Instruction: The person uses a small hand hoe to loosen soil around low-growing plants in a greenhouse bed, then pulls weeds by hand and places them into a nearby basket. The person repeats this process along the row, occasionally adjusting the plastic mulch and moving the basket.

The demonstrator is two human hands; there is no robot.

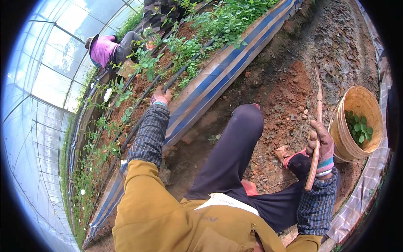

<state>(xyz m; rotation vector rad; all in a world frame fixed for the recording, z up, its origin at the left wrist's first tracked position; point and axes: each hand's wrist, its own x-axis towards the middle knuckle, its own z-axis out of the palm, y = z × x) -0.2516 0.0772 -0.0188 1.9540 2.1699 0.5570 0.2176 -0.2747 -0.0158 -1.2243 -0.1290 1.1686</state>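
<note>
My left hand (162,95), in a worn, soil-stained glove, reaches to the edge of the raised planting bed beside a black irrigation hose (176,75). Its fingertips are partly hidden, so whether they grip anything is unclear. Low green weeds (189,67) grow just beyond it. In my right hand (321,141), also gloved, is the wooden handle of a hand tool (319,108) with a narrow, slightly curved end pointing away from me. Close to the right of that hand, a dirty pale plastic bucket (338,129) leans, with green leafy cuttings (359,127) inside.
Blue-and-white striped sheeting (217,80) walls the bed. Leafy bushes (148,63), some with white flowers (108,94), grow along it. Another person in a pink top (104,50) bends beyond the bed. Clods and stones cover the path (283,94). Light sheeting (355,211) edges the right.
</note>
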